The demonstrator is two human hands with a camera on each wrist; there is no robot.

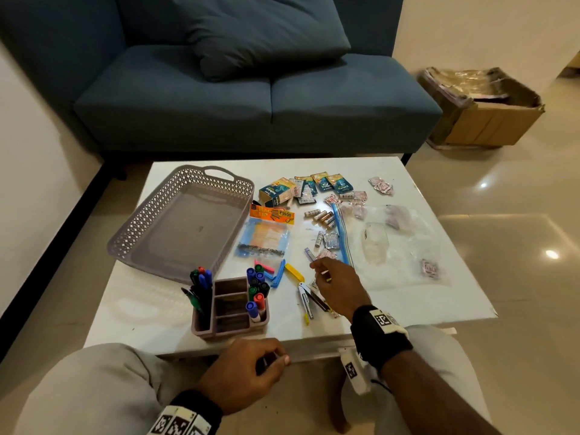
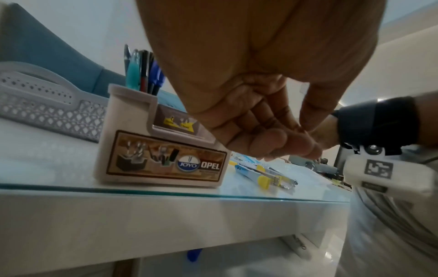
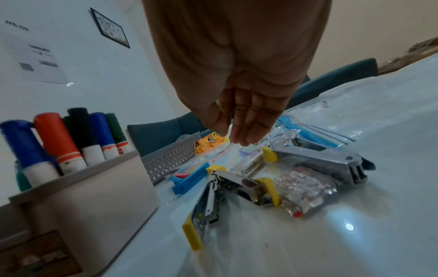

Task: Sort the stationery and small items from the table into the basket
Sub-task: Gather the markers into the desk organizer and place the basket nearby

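Observation:
An empty grey lattice basket [image 1: 182,221] sits at the table's left. My right hand [image 1: 315,268] hovers open, fingers straight and pointing down [image 3: 237,138], just above a white Camlin box [image 3: 251,166] and two opened staplers with yellow tabs [image 1: 306,301] [image 3: 239,189]; it holds nothing. My left hand [image 1: 279,359] rests at the table's front edge with fingers loosely curled [image 2: 284,148], nothing seen in it. Blue and yellow bag clips [image 1: 282,273], batteries [image 1: 323,216], a bag-clip pack [image 1: 266,233] and teal sachets [image 1: 323,183] lie spread between basket and hand.
A desk organizer with markers [image 1: 230,306] stands near the front edge, just right of the basket. A clear zip bag [image 1: 376,240] and small wrapped packets cover the table's right. A blue sofa [image 1: 251,98] is behind; a cardboard box [image 1: 483,114] sits on the floor.

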